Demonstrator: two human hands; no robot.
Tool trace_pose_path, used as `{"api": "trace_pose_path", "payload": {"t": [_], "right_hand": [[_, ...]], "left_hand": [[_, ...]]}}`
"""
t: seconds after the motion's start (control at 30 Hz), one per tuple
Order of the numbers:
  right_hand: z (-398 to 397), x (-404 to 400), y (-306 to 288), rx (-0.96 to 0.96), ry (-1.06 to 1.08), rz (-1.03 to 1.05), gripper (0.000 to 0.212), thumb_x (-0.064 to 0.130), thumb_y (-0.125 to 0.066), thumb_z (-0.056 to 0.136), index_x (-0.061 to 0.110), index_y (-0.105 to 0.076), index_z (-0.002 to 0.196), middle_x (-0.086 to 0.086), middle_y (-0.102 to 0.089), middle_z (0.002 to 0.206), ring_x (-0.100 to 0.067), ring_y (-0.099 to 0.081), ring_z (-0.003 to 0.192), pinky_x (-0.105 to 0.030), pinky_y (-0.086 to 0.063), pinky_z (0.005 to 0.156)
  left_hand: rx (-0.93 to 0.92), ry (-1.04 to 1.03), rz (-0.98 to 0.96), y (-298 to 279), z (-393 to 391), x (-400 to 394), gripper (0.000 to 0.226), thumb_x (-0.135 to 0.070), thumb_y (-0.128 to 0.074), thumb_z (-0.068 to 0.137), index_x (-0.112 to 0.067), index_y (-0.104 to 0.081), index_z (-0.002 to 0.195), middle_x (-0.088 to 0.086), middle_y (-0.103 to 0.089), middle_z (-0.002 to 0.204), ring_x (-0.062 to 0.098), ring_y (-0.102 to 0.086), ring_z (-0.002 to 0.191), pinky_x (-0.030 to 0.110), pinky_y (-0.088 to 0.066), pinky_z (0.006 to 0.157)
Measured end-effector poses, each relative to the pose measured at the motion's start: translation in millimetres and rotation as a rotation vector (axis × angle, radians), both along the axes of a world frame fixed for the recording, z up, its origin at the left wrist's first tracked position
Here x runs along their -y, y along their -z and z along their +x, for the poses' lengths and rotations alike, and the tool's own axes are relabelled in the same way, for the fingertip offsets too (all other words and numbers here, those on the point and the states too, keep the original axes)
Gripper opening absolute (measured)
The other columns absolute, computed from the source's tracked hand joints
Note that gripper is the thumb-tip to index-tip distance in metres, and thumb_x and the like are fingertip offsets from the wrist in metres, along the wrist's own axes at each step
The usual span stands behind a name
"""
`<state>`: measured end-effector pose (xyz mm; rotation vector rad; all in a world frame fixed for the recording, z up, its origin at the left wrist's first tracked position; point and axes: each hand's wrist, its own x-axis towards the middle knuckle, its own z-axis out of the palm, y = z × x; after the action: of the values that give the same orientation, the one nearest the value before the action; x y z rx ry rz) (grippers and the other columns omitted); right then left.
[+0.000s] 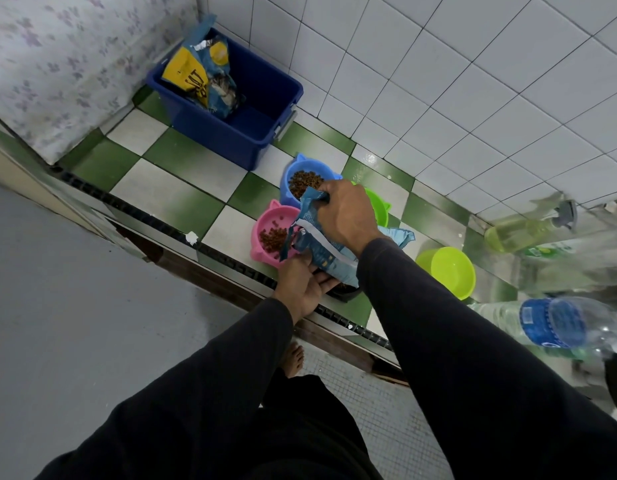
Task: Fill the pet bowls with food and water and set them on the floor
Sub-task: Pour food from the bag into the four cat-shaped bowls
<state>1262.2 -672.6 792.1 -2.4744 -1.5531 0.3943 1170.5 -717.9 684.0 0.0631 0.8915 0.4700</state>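
Several containers sit on the green-and-white checkered floor (182, 157) along the tiled wall, biggest first: a dark blue tub (262, 109) in the corner with a yellow-and-blue feed bag (199, 71) standing in it, then clear water bottles (542, 323) lying at the right edge, a plain lime bowl (447, 271), and a cluster of three cat-eared bowls. Of these, the blue bowl (293, 171) holds a good heap of kibble, the pink bowl (265, 233) has only a thin scatter, and the green eared bowl (379, 206) is mostly hidden behind the arm, so its contents cannot be told. Over the pink bowl hangs a small blue kibble pouch (321, 244), mouth tipped toward it. The right hand (348, 216) has its fingers curled tight round the pouch's upper end, while the left hand (300, 285) pinches its lower edge from beneath, fingers half bent; a dark dish partly shows under it. The step in hand looks like the feeding stage, with pink being topped up. Next would call for tilting the pouch further and steadying its mouth over the bowl so pellets do not spill onto the tiles; water seemingly remains to be poured.
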Motion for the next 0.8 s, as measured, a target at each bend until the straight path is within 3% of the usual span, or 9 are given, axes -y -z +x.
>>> {"api": "trace_pose_path", "payload": {"t": [0.13,0.27,0.43,0.8], "right_hand": [[1.4,1.5,0.8,0.0,0.001,-0.01,0.027,0.023,-0.062,0.092,0.016,-0.073,0.115,-0.013,-0.075,0.104,-0.035,-0.069,0.09,-0.039,-0.059,0.08],[4.6,3.7,0.8,-0.01,0.013,-0.011,0.027,0.024,-0.062,0.092,0.016,-0.073,0.115,-0.014,-0.075,0.105,-0.035,-0.069,0.091,-0.039,-0.058,0.081],[4.5,5.0,0.6,-0.022,0.014,-0.006,0.024,0.024,-0.062,0.092,0.017,-0.073,0.112,-0.014,-0.075,0.104,-0.035,-0.069,0.09,-0.041,-0.059,0.082],[8.3,6.7,-1.3,-0.046,0.044,0.032,0.023,0.021,-0.062,0.092,0.013,-0.075,0.11,-0.015,-0.075,0.104,-0.035,-0.07,0.089,-0.043,-0.06,0.082]], "left_hand": [[0.004,0.003,-0.009,-1.9,0.0,3.0,0.038,-0.025,-0.039,0.112,-0.011,-0.051,0.145,0.02,-0.065,0.136,0.039,-0.062,0.125,0.056,-0.049,0.101],[-0.005,0.011,-0.008,-4.6,0.4,4.4,0.036,-0.025,-0.041,0.111,-0.013,-0.054,0.142,0.018,-0.068,0.131,0.036,-0.066,0.116,0.051,-0.056,0.084],[-0.013,0.033,-0.007,-3.2,4.6,3.5,0.033,-0.029,-0.042,0.111,-0.015,-0.058,0.136,0.015,-0.069,0.132,0.035,-0.067,0.115,0.057,-0.051,0.101],[-0.02,0.051,0.0,-2.9,4.2,-1.2,0.032,-0.031,-0.048,0.108,-0.016,-0.061,0.133,0.013,-0.072,0.125,0.033,-0.068,0.113,0.051,-0.055,0.09]]}}
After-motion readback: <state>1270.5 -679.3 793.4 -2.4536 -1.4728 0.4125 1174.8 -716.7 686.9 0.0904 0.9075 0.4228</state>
